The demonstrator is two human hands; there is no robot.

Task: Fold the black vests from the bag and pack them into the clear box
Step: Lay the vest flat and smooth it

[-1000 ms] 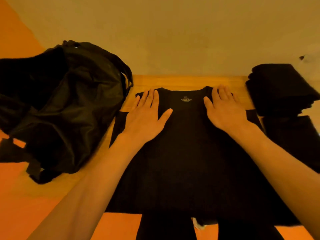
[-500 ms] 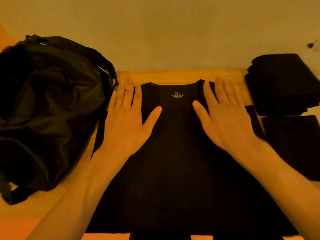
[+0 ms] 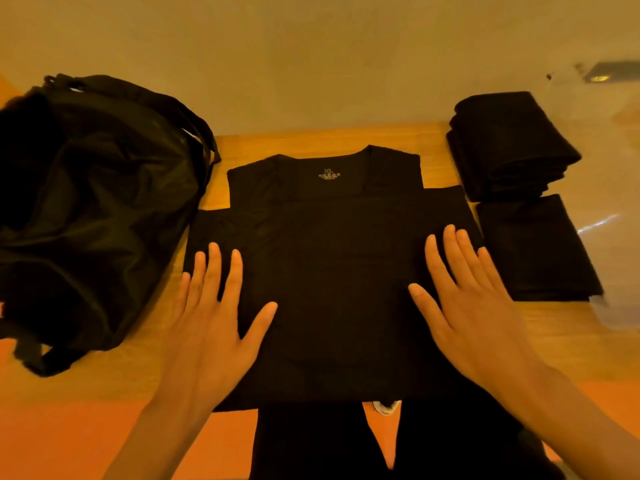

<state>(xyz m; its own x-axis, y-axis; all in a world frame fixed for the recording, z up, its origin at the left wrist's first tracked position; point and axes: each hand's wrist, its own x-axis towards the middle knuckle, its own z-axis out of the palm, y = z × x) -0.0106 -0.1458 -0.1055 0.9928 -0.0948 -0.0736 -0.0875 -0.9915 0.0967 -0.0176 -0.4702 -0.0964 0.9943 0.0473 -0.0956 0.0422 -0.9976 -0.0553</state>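
Observation:
A black vest (image 3: 332, 265) lies spread flat on the wooden table (image 3: 311, 140), its neckline and size label pointing away from me. My left hand (image 3: 211, 323) rests flat on its left side with fingers straight and spread. On the right side my right hand (image 3: 474, 303) lies flat in the same way. The black bag (image 3: 93, 209) slumps at the left of the table. To the right, folded black vests (image 3: 509, 147) sit stacked inside the clear box (image 3: 616, 209), with another folded pile (image 3: 533, 247) in front of them.
A pale wall (image 3: 311, 57) rises right behind the table's far edge. Orange floor (image 3: 69, 427) shows below the near edge, and my dark trouser legs (image 3: 311, 445) stand against it. The bag's straps (image 3: 45, 362) hang near the left front edge.
Both hands have slid from the vest's shoulders down toward me to its middle, staying flat on the cloth. The camera has tilted, so the shoulder straps and label now show.

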